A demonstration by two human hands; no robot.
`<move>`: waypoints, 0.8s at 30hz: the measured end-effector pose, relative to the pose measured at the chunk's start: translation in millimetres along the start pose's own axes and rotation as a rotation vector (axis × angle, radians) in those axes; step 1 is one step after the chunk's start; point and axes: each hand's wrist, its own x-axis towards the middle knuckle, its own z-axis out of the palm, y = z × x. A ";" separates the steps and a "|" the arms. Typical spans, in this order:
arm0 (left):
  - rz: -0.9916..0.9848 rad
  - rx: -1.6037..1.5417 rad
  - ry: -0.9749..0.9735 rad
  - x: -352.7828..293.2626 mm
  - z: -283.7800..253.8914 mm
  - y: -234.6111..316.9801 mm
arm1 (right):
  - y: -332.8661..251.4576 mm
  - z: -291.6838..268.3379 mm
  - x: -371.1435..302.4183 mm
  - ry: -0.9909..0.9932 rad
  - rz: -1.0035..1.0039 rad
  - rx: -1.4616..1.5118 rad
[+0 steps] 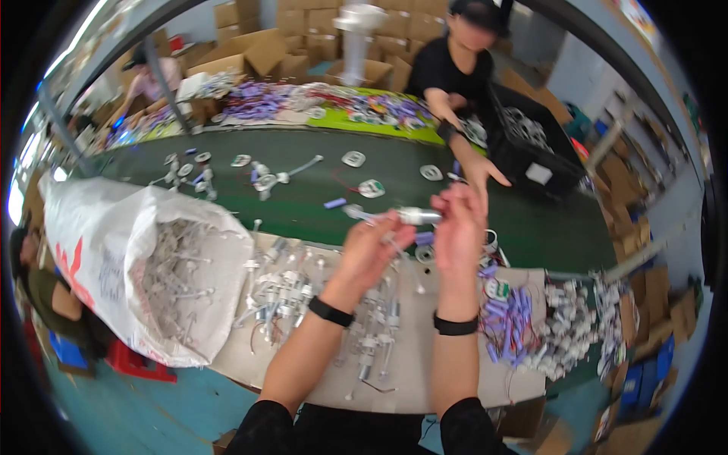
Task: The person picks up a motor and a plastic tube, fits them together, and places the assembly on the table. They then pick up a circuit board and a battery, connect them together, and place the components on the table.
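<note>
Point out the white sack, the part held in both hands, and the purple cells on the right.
white sack [98, 243], head view, on its printed side wall.
held part [418, 217], head view, on its silvery body between the hands.
purple cells [509, 322], head view, middle of the pile.

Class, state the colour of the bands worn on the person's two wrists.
Both wrist bands are black, as the head view shows; the second sits on the right wrist.

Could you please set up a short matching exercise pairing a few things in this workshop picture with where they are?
Things:
1. white sack
2. small silver part
3. purple cylinders
4. black crate

Places:
A. between both hands, left hand and right hand
B. far side of the green belt
C. left, open mouth
D. right of the wrists

Pairs: 1-C, 2-A, 3-D, 4-B
</note>
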 end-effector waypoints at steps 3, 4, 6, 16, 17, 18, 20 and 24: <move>0.087 0.152 0.088 -15.1 -6.2 28.5 | 12.9 20.3 -19.1 -0.038 0.132 0.004; 0.118 0.172 0.100 -16.6 -11.5 36.3 | 22.6 23.8 -22.3 -0.039 0.158 0.036; 0.039 0.203 0.066 -7.9 -1.9 42.1 | 15.9 29.3 -19.5 0.027 0.159 0.064; -0.350 1.251 -0.180 -7.5 -17.6 134.2 | -93.9 -1.4 -14.8 0.002 -0.059 0.087; -0.205 1.474 -0.036 10.5 -28.3 140.6 | -105.7 -4.8 -19.8 -0.032 -0.049 0.055; -0.052 1.690 0.120 29.5 -40.3 147.0 | -115.4 -3.8 -25.1 -0.035 -0.047 -0.010; 0.243 1.983 0.148 69.4 -94.5 169.0 | -130.8 -3.8 -33.2 -0.070 -0.060 -0.050; 0.296 2.114 0.214 134.8 -132.7 168.0 | -167.3 -19.9 -49.6 -0.080 -0.211 -0.059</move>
